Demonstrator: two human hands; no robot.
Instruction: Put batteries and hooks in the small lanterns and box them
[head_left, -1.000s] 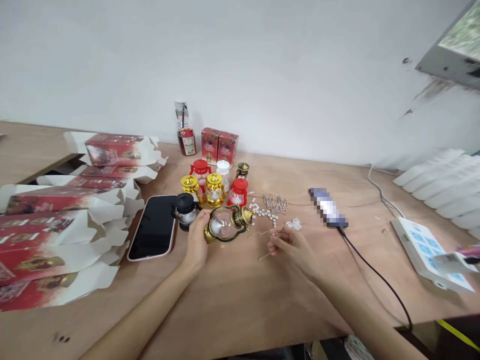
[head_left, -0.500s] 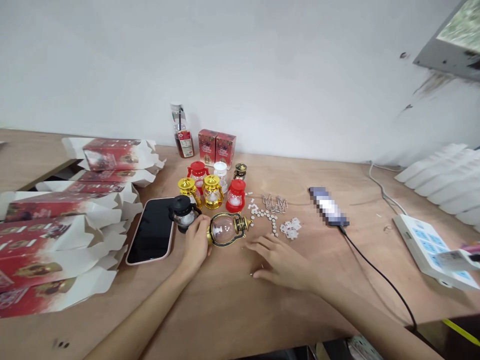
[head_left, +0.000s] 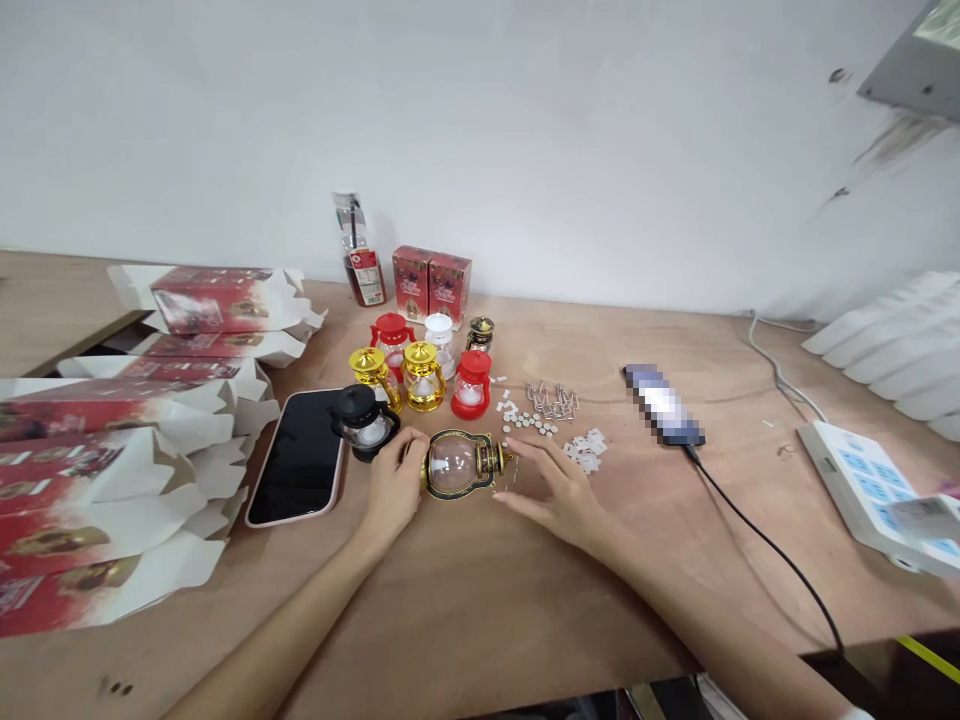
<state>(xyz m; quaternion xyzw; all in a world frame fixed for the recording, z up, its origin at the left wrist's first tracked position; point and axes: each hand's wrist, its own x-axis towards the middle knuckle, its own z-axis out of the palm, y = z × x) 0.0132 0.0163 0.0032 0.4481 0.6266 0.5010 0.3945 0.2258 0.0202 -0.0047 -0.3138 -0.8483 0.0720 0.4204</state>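
A small black-and-gold lantern (head_left: 454, 465) with a clear globe lies on its side, its pointed top toward the right. My left hand (head_left: 395, 482) is closed around its base end. My right hand (head_left: 559, 495) is open beside the pointed top, thumb and fingers apart around that end. A black lantern (head_left: 365, 422) stands just behind my left hand. Behind the held lantern are gold lanterns (head_left: 424, 378), red lanterns (head_left: 471, 385), a white lantern (head_left: 440, 340) and a bronze-black one (head_left: 480, 335). Button cells (head_left: 534, 420), wire handles (head_left: 553, 402) and small white plastic pieces (head_left: 587, 450) lie past my right hand.
Flattened red-and-white cartons (head_left: 112, 480) overlap along the left. A phone (head_left: 296, 460) lies near my left hand; another phone (head_left: 661, 405) with a cable lies right. Two red boxes (head_left: 431, 285) and a bottle (head_left: 362, 260) stand by the wall. A power strip (head_left: 862, 490) sits far right.
My right hand has shifted up toward the lantern's pointed top, with its fingers now around that end. My left hand keeps its hold on the base. The view has tilted slightly.
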